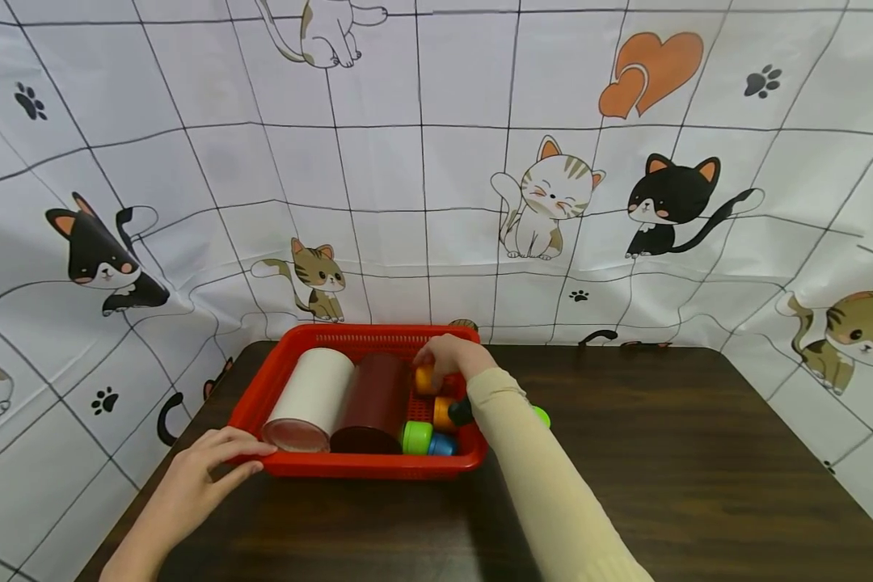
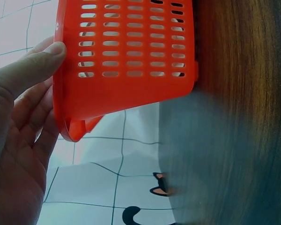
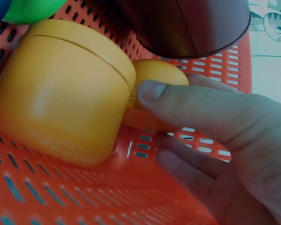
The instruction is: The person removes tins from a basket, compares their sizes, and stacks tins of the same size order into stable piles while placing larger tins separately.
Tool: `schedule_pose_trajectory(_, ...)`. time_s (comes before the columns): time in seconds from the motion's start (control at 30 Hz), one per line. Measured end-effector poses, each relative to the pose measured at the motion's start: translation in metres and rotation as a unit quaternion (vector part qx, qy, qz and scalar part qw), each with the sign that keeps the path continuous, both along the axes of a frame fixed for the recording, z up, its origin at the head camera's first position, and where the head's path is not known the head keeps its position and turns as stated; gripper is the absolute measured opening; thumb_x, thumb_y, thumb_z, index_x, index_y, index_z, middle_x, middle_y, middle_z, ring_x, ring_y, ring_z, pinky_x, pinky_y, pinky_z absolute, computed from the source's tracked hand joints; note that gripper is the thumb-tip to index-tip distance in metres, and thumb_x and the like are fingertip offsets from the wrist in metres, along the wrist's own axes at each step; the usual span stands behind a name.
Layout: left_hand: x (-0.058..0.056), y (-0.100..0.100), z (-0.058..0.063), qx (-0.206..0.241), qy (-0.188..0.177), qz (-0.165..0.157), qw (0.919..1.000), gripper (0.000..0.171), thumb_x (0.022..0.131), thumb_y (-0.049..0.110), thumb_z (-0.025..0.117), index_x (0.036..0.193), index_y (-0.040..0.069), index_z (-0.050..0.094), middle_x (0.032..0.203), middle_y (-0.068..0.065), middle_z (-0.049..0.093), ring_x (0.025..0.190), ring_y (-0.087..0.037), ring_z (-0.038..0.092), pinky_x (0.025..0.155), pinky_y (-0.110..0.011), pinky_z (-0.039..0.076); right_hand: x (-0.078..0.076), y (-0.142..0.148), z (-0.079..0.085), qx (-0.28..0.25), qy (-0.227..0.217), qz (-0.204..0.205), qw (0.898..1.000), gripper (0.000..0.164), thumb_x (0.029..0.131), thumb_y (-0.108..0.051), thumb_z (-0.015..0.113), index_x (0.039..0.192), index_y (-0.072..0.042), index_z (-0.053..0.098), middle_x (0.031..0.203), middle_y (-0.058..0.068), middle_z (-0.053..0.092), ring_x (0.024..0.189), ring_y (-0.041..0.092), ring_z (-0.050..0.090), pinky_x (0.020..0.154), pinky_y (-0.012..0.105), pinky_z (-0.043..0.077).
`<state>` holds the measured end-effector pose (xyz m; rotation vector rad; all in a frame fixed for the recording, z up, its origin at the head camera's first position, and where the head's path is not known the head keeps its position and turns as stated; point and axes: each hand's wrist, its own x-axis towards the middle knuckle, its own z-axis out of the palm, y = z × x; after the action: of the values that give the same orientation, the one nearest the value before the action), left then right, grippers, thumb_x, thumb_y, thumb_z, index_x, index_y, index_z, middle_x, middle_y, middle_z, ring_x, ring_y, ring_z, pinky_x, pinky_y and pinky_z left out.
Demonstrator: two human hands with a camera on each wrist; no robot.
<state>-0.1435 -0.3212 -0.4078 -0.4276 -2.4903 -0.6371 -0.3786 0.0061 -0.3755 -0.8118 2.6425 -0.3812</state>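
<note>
My left hand (image 1: 204, 477) grips the front left corner of a red plastic basket (image 1: 371, 466), its thumb and fingers on either side of the rim (image 2: 61, 89) in the left wrist view. Inside the basket's far right part, my right hand (image 1: 453, 356) pinches a small yellow jar (image 3: 161, 72), thumb over the near side and fingers partly hidden behind it. Another yellow jar (image 3: 61, 98) sits close beside it. Towards the basket's front right are a green jar (image 1: 417, 437) and a blue one (image 1: 442, 444).
A white cylinder (image 1: 311, 396) and a maroon cylinder (image 1: 373, 400) lie side by side in the basket's left part. Something green (image 1: 541, 416) shows past my right sleeve. The dark wooden table (image 1: 655, 453) meets a cat-print sheet (image 1: 466, 178) at its back and sides.
</note>
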Motion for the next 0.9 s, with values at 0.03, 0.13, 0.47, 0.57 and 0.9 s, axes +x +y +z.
schedule_pose_trajectory(0.03,0.0,0.0,0.0,0.001,0.001,-0.001,1.0,0.046,0.068,0.004,0.086,0.1,0.035,0.075,0.097,0.012,0.068,0.095,0.009,0.048,0.083,-0.002,0.039,0.001,0.0,0.0,0.005,0.001,0.0,1.0,0.051,0.081,-0.005,0.078,0.128,-0.021,0.067,0.13,0.004,0.065,0.118,0.021,0.056,0.098,0.036,0.052)
schedule_pose_trajectory(0.13,0.0,0.001,0.0,-0.001,0.0,-0.001,1.0,0.046,0.068,0.005,0.086,0.1,0.036,0.075,0.097,0.013,0.068,0.094,0.009,0.049,0.081,-0.006,0.042,0.004,0.001,-0.001,0.026,0.005,0.002,1.0,0.052,0.081,-0.006,0.078,0.129,-0.023,0.066,0.131,0.004,0.064,0.112,0.019,0.055,0.091,0.033,0.053)
schedule_pose_trajectory(0.47,-0.001,0.003,0.0,-0.008,0.005,-0.002,1.0,0.046,0.067,0.005,0.086,0.099,0.036,0.075,0.097,0.013,0.068,0.094,0.008,0.049,0.08,-0.01,0.045,0.006,0.003,0.004,0.032,0.004,-0.007,0.999,0.055,0.081,-0.006,0.078,0.13,-0.025,0.066,0.132,0.001,0.062,0.1,0.017,0.052,0.082,0.03,0.052)
schedule_pose_trajectory(0.57,-0.002,0.002,0.0,-0.006,0.008,-0.004,0.9999,0.046,0.067,0.005,0.086,0.099,0.036,0.075,0.097,0.013,0.068,0.095,0.007,0.049,0.082,-0.005,0.041,0.006,0.004,0.009,0.024,0.007,-0.006,1.0,0.054,0.081,-0.007,0.079,0.13,-0.025,0.066,0.135,0.002,0.061,0.11,0.019,0.054,0.092,0.035,0.053)
schedule_pose_trajectory(0.9,-0.001,0.0,-0.002,-0.005,0.021,-0.011,0.9997,0.046,0.067,0.005,0.086,0.099,0.035,0.075,0.096,0.013,0.069,0.094,0.007,0.05,0.082,-0.003,0.04,0.004,0.009,0.033,0.008,0.017,0.04,0.999,0.055,0.084,-0.01,0.076,0.136,-0.019,0.06,0.135,0.007,0.06,0.114,0.023,0.056,0.097,0.037,0.051)
